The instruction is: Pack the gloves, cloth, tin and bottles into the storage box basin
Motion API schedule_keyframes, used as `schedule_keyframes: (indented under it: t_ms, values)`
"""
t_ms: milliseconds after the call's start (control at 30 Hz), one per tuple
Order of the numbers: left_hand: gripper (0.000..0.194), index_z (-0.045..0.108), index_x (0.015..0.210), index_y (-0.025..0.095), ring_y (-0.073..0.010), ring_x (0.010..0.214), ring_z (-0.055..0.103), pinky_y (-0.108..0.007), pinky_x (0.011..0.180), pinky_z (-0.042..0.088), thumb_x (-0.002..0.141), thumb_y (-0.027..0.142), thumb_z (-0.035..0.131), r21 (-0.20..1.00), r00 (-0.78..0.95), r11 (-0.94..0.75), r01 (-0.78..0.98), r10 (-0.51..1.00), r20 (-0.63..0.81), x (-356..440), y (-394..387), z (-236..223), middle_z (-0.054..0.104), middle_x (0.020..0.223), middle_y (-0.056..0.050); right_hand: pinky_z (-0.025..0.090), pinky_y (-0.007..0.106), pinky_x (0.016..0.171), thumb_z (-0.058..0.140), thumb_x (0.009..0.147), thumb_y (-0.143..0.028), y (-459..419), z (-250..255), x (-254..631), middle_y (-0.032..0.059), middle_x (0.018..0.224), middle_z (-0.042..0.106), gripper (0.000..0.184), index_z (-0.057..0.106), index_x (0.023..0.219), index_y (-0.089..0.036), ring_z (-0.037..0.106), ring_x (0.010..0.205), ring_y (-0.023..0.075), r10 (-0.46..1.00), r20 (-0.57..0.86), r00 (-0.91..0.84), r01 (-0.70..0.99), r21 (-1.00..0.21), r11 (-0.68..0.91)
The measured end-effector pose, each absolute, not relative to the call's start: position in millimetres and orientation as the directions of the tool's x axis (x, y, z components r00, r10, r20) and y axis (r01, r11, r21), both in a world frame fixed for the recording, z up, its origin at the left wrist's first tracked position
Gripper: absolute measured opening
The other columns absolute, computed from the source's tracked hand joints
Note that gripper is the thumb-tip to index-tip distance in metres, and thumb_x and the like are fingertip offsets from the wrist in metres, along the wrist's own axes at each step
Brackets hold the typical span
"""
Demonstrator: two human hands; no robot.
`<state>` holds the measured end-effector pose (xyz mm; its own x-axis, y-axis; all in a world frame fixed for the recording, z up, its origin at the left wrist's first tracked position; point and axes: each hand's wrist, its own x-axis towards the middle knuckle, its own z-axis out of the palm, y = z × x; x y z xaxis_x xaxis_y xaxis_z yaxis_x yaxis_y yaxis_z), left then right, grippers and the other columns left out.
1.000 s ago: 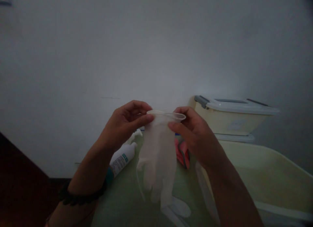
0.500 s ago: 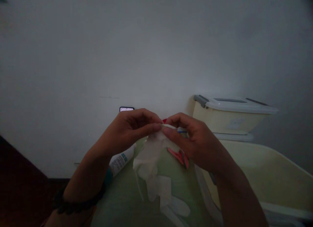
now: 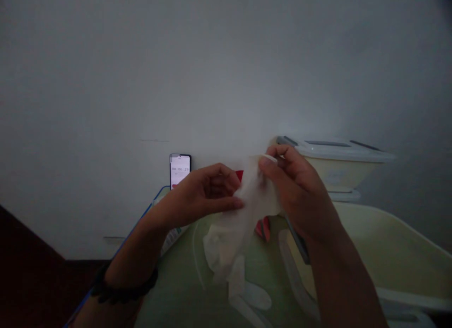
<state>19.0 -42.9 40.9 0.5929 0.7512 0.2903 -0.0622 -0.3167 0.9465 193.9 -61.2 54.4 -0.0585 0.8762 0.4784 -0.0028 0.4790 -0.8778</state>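
Note:
A thin, limp white cloth (image 3: 247, 215) hangs between my hands over a green tabletop. My right hand (image 3: 296, 191) pinches its top edge between thumb and fingers. My left hand (image 3: 208, 191) is lower and to the left, with its thumb on the cloth's left side and its fingers curled by the edge. The cloth's lower end is crumpled. Under it on the table lie white flat strips and a rounded white piece (image 3: 257, 296). Behind the cloth, a pink and grey item (image 3: 263, 229) is partly hidden, and a small red thing (image 3: 239, 175) peeks out.
A lit phone (image 3: 180, 170) stands against the wall at the back left. A white bottle (image 3: 173, 238) lies behind my left forearm. On the right are a large open cream bin (image 3: 370, 219) and a lidded box (image 3: 346, 170) behind it.
My hands have moved apart: the right rose and went rightward with the cloth's top edge, while the left dropped slightly. More of the phone shows, and the cloth is spread wider.

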Motion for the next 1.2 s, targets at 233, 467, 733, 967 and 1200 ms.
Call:
schedule_keyframes:
  t_ms: [233, 467, 733, 967, 1200]
  values:
    - [0.029, 0.055, 0.095, 0.018, -0.0086, 0.071, 0.054, -0.022, 0.067, 0.044, 0.069, 0.016, 0.068, 0.918, 0.755, -0.382, 0.110, 0.633, 0.173, 14, -39, 38, 0.055, 0.076, 0.004, 0.029, 0.019, 0.033, 0.056, 0.078, -0.034, -56, 56, 205, -0.0060, 0.056, 0.044, 0.015, 0.044, 0.079, -0.027, 0.037, 0.039, 0.0072, 0.846, 0.498, 0.191, -0.035, -0.857, 0.513]
    - [0.008, 0.053, 0.084, 0.015, -0.0095, 0.070, 0.055, -0.019, 0.060, 0.045, 0.083, 0.023, 0.052, 0.947, 0.777, -0.317, 0.053, 0.609, 0.160, 18, -39, 35, 0.057, 0.077, 0.001, 0.031, 0.019, 0.035, 0.058, 0.077, -0.036, -55, 56, 202, -0.0076, 0.056, 0.046, 0.016, 0.045, 0.078, -0.026, 0.043, 0.042, 0.0076, 0.794, 0.531, 0.297, -0.096, -0.811, 0.578]
    - [0.023, 0.062, 0.083, 0.018, -0.0084, 0.053, 0.057, -0.015, 0.049, 0.046, 0.063, 0.022, 0.072, 0.982, 0.667, -0.180, 0.066, 0.740, 0.090, -8, -28, 35, 0.065, 0.062, 0.004, 0.041, 0.023, 0.046, 0.057, 0.076, -0.037, -55, 60, 203, -0.0059, 0.062, 0.054, 0.016, 0.049, 0.079, -0.024, 0.054, 0.053, 0.0104, 0.769, 0.470, 0.433, -0.132, -0.811, 0.570]
    - [0.015, 0.071, 0.070, 0.020, -0.0152, 0.069, 0.063, -0.026, 0.068, 0.051, 0.076, 0.024, 0.058, 0.876, 0.698, -0.378, 0.301, 0.713, 0.068, -32, -30, 47, 0.070, 0.070, -0.001, 0.037, 0.025, 0.043, 0.052, 0.081, -0.036, -62, 59, 198, -0.0027, 0.063, 0.053, 0.011, 0.046, 0.080, -0.027, 0.056, 0.056, 0.0143, 0.821, 0.474, 0.318, -0.029, -0.861, 0.508]
    - [0.010, 0.070, 0.069, 0.019, -0.0135, 0.064, 0.062, -0.024, 0.065, 0.049, 0.073, 0.024, 0.062, 0.888, 0.633, -0.378, 0.260, 0.762, 0.140, -35, -22, 41, 0.068, 0.065, -0.001, 0.035, 0.025, 0.041, 0.042, 0.085, -0.043, -58, 58, 218, -0.0005, 0.072, 0.052, 0.016, 0.041, 0.091, -0.028, 0.054, 0.058, 0.0143, 0.792, 0.570, 0.217, 0.137, -0.821, 0.554]
